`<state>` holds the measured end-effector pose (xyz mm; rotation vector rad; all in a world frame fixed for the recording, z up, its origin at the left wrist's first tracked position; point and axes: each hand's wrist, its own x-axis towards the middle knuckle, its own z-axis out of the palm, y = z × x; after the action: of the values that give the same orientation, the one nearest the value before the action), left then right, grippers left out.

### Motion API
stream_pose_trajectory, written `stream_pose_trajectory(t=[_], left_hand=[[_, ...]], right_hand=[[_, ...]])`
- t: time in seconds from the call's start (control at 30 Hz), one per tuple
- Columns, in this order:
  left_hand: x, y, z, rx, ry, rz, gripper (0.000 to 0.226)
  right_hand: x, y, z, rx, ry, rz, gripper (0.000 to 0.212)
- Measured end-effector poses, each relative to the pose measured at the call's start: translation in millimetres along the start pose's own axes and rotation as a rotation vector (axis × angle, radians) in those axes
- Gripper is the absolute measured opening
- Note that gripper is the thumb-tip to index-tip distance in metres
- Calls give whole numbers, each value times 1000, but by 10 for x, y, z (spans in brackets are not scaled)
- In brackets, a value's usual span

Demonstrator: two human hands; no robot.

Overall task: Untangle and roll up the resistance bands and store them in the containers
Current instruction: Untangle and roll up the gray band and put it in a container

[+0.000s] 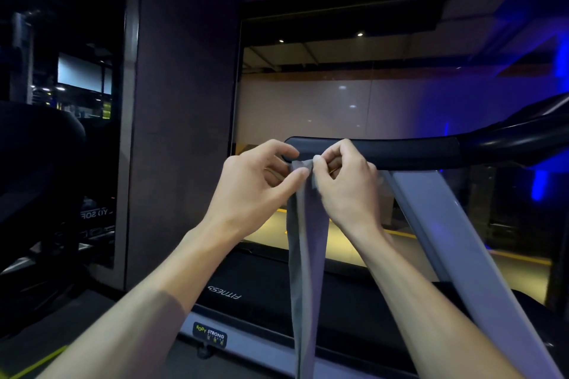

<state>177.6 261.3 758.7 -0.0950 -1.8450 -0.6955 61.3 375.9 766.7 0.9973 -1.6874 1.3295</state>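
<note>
Both grips pinch the top of the flat grey elastic resistance band (303,255): left hand (255,184) at nine o'clock, right hand (341,178) at three; it hangs below, looking light, limp, stretchy; best taken near its top edge.

- "FITNESS" in pale letters, seen upside down, on the black front hood of the treadmill (246,283)
- a small dark sticker (210,334) on the treadmill's grey base rail, reading "BODY STRONG"; "BODY" in yellow-green, "STRONG" in white; a smaller line beneath is too blurred to read
- mirrored pale lettering (97,213) low on the dark surface at left, partly cut off; only something like "YO SOF" reversed can be made out; the rest is unclear
</note>
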Motion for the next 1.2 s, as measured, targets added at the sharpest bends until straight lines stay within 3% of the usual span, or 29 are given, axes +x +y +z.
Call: stream_pose_trajectory(t=[0.2,0.53,0.63,0.8,1.03,1.2], left_hand=[[83,-39,-135,69,-15,-30,30],[344,1,-448,-244,-175,-317,28],[419,68,-523,-235,-239,-319,29],[421,89,-547,-241,-294,-328,29],[377,18,-520,-302,-228,-371,29],[422,-10,-529,-149,-257,-466,24]], right_hand=[[64,24,1,88,-61,39,18],[154,39,-147,742,-394,273,14],[180,29,-194,865,-453,302,15],[177,-9,-148,796,-388,298,15],[160,-40,-75,695,-291,268,17],[114,-36,-34,474,-236,114,12]])
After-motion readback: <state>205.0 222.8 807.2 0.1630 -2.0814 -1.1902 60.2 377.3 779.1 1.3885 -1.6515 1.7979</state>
